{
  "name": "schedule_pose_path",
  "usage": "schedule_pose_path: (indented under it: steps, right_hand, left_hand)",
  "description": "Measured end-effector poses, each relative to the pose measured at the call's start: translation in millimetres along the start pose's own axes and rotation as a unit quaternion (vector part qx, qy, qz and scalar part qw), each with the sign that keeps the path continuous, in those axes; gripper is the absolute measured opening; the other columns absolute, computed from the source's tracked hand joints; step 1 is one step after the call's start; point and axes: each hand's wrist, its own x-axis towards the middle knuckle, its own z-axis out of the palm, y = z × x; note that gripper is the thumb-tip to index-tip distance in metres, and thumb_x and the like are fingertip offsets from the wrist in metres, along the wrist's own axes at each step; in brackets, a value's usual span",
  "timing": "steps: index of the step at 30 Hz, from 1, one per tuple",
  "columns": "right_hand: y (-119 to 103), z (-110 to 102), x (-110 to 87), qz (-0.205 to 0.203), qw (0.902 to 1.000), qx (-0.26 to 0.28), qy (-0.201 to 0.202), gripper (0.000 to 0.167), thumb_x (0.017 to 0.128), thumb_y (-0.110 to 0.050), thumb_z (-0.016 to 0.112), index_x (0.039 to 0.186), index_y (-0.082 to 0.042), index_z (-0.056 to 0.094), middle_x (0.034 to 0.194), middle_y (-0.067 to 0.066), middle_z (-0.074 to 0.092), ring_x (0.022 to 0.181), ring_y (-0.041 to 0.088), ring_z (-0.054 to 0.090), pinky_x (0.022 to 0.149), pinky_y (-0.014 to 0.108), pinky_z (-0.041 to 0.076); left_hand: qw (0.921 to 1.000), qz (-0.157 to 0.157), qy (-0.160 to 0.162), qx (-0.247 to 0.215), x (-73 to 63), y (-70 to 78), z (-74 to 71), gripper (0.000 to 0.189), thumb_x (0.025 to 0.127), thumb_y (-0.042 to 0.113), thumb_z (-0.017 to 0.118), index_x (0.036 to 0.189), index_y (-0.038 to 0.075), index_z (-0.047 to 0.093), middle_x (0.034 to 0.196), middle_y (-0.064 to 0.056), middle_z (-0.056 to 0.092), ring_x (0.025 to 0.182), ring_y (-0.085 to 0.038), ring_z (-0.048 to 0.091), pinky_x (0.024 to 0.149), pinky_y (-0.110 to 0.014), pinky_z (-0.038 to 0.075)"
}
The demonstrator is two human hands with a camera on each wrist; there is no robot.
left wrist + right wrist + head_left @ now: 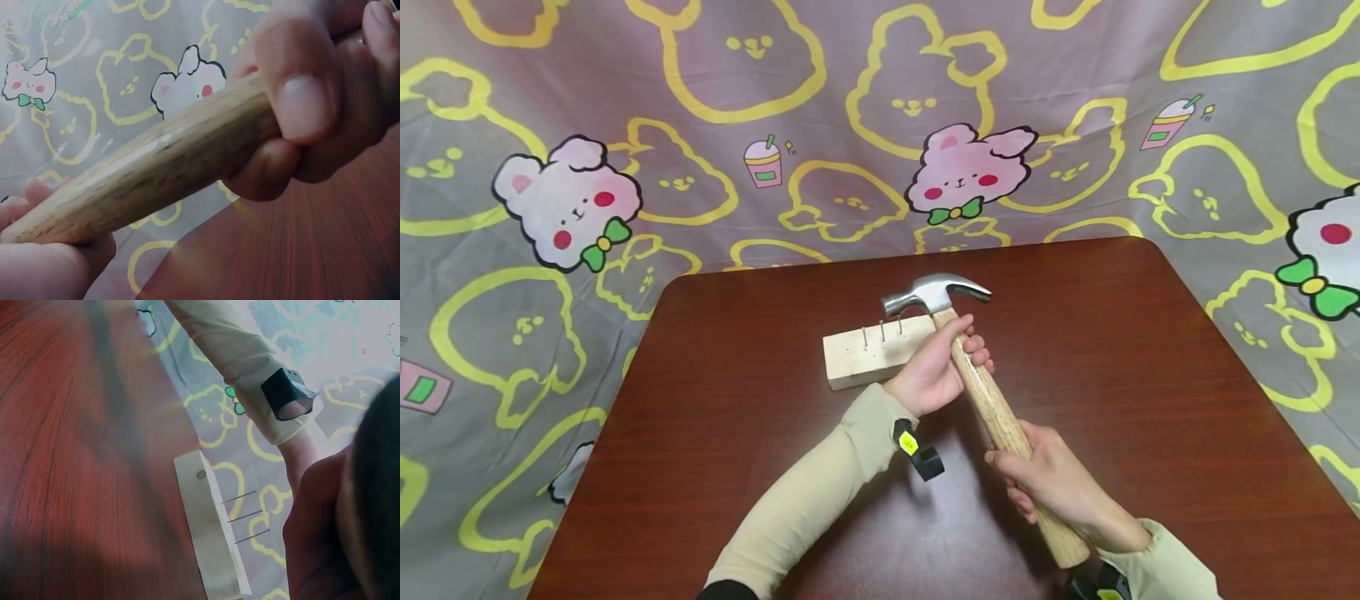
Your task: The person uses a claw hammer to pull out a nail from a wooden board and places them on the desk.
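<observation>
Hammer [991,402] was held over the table [737,433]: L hand [938,371] wrapped round it just below the head, R hand [1054,473] gripping nr the butt. Long axis ran diag., head far-L, striking face pointing L, nr wood block [856,365] w/ 3 nails [882,332].

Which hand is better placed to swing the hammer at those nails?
Probably the right hand: it grips the claw hammer toward its butt end, while the left hand grips just below the steel head, near the nails in the wooden block.
</observation>
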Motion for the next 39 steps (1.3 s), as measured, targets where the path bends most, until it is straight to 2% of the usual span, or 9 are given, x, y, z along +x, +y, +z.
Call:
schedule_pose_path:
  steps: [14, 18, 21, 24, 26, 28, 31, 35, 39]
  right_hand:
    - [-6.6, 0.9, 3.4, -0.029, 0.9988, -0.027, -0.028, 0.031, 0.093, -0.016, 0.061, 0.106, 0.009, 0.045, 0.059, 0.000, 0.052, 0.040, 0.008, 0.049, 0.036, 0.035, 0.048]
    - [-11.9, -4.2, 4.0, -0.049, 0.9954, -0.080, -0.019, 0.034, 0.093, -0.019, 0.062, 0.111, 0.006, 0.047, 0.061, 0.003, 0.055, 0.044, 0.010, 0.054, 0.040, 0.038, 0.050]
    - [-19.5, -12.7, -0.3, -0.101, 0.9767, -0.189, 0.016, 0.034, 0.091, -0.023, 0.067, 0.115, -0.003, 0.053, 0.070, 0.001, 0.062, 0.057, 0.006, 0.059, 0.049, 0.032, 0.053]
    - [-30.8, -23.1, -8.3, -0.168, 0.9393, -0.288, 0.081, 0.034, 0.088, -0.019, 0.071, 0.117, -0.010, 0.057, 0.090, -0.001, 0.066, 0.076, 0.002, 0.060, 0.063, 0.024, 0.053]
    - [-39.1, -28.7, -14.7, -0.206, 0.9200, -0.310, 0.124, 0.035, 0.086, -0.013, 0.072, 0.118, -0.013, 0.058, 0.100, -0.002, 0.066, 0.084, 0.001, 0.060, 0.071, 0.021, 0.053]
    - [-47.0, -30.3, -21.4, -0.234, 0.9130, -0.298, 0.152, 0.037, 0.085, -0.006, 0.072, 0.118, -0.014, 0.059, 0.103, -0.001, 0.065, 0.085, 0.002, 0.060, 0.074, 0.017, 0.052]
    - [-54.8, -24.6, -31.6, -0.271, 0.9223, -0.238, 0.139, 0.037, 0.084, 0.002, 0.069, 0.117, -0.011, 0.060, 0.102, 0.000, 0.065, 0.087, 0.005, 0.063, 0.076, 0.015, 0.051]
    - [-53.3, -6.4, -37.7, -0.304, 0.9412, -0.135, 0.060, 0.036, 0.084, 0.011, 0.063, 0.117, -0.002, 0.058, 0.104, 0.001, 0.066, 0.090, 0.010, 0.065, 0.076, 0.019, 0.053]
    - [-36.8, 15.7, -27.6, -0.275, 0.9599, -0.052, -0.002, 0.032, 0.089, 0.008, 0.059, 0.120, -0.001, 0.055, 0.106, 0.004, 0.065, 0.092, 0.011, 0.066, 0.077, 0.024, 0.055]
  left_hand:
    - [0.9927, 0.100, 0.066, 0.016, -6.2, -0.2, 0.2, 0.020, 0.101, 0.019, 0.045, 0.082, 0.013, 0.042, 0.063, 0.005, 0.037, 0.052, -0.005, 0.041, 0.061, -0.020, 0.048]
    - [0.9889, 0.124, 0.082, 0.010, -6.1, 1.6, 0.6, 0.017, 0.100, 0.018, 0.045, 0.084, 0.017, 0.041, 0.061, 0.006, 0.037, 0.051, -0.005, 0.040, 0.060, -0.021, 0.047]
    - [0.9855, 0.139, 0.097, 0.000, -5.8, 3.4, 0.2, 0.018, 0.100, 0.017, 0.044, 0.082, 0.016, 0.042, 0.060, 0.006, 0.037, 0.052, -0.005, 0.040, 0.059, -0.020, 0.048]
    - [0.9816, 0.155, 0.111, -0.011, -5.6, 5.4, -1.3, 0.021, 0.100, 0.017, 0.043, 0.080, 0.014, 0.043, 0.059, 0.006, 0.037, 0.052, -0.005, 0.039, 0.059, -0.020, 0.048]
    - [0.9786, 0.166, 0.121, -0.015, -5.8, 6.8, -2.6, 0.019, 0.100, 0.017, 0.044, 0.080, 0.014, 0.043, 0.059, 0.006, 0.037, 0.052, -0.006, 0.039, 0.060, -0.021, 0.047]
    - [0.9753, 0.178, 0.130, -0.015, -6.3, 8.3, -3.7, 0.018, 0.100, 0.017, 0.043, 0.082, 0.014, 0.042, 0.058, 0.006, 0.037, 0.052, -0.006, 0.039, 0.061, -0.021, 0.047]
    - [0.9691, 0.202, 0.140, -0.021, -7.0, 10.6, -4.5, 0.015, 0.099, 0.016, 0.042, 0.085, 0.015, 0.040, 0.059, 0.006, 0.037, 0.053, -0.007, 0.040, 0.062, -0.022, 0.047]
    - [0.9618, 0.229, 0.144, -0.038, -7.2, 12.2, -2.6, 0.020, 0.099, 0.016, 0.042, 0.079, 0.014, 0.040, 0.059, 0.006, 0.038, 0.053, -0.007, 0.042, 0.062, -0.022, 0.047]
    - [0.9566, 0.245, 0.149, -0.051, -7.7, 12.2, 1.2, 0.025, 0.098, 0.016, 0.042, 0.073, 0.014, 0.041, 0.058, 0.006, 0.038, 0.054, -0.008, 0.043, 0.063, -0.023, 0.046]
